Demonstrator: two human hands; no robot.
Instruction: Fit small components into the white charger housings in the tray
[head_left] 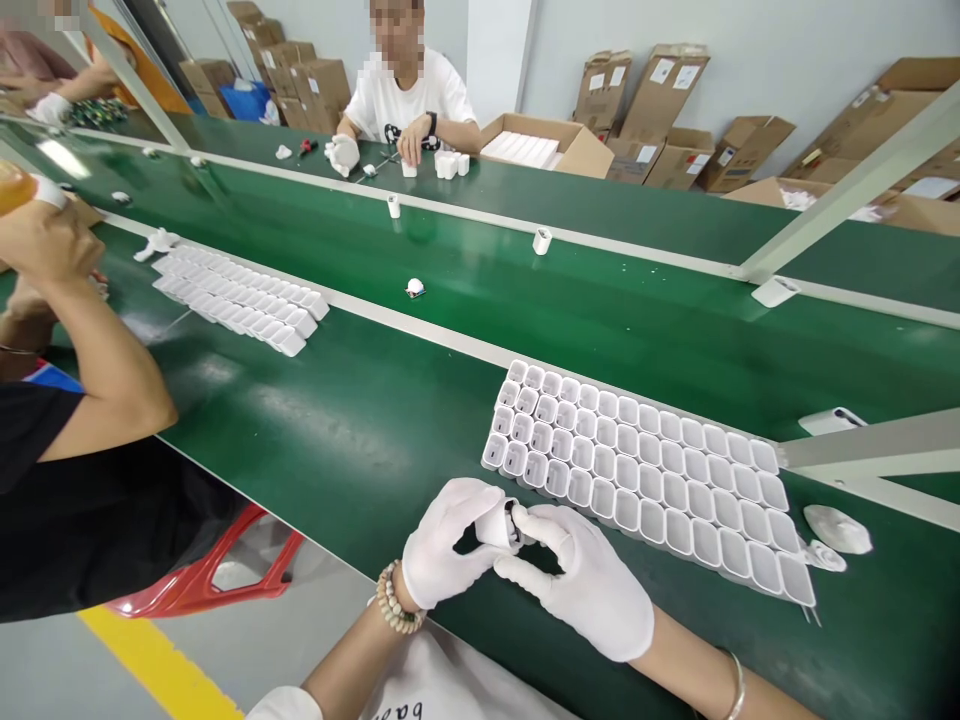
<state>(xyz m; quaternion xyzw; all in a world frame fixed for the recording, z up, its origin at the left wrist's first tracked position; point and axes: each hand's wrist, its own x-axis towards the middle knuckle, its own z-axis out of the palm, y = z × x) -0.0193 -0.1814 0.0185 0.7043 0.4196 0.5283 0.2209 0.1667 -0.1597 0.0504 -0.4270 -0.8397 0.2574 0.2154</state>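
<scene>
Both my hands wear white gloves and meet over the near edge of the green belt. My left hand [444,545] is closed around a small white plastic housing [497,523]. My right hand [589,585] pinches the same housing at its dark open end with thumb and forefinger. Just beyond my hands lies a long block of white open-topped housings [645,475] in several rows; a few at its left end hold something dark inside.
A second block of white housings [236,298] lies at the left, by a person's bare arm [90,340]. Loose white parts [541,240] sit along the belt's divider rail. Across the belt a seated person handles small parts; cardboard boxes [551,143] stand behind. White caps [836,528] lie at the right.
</scene>
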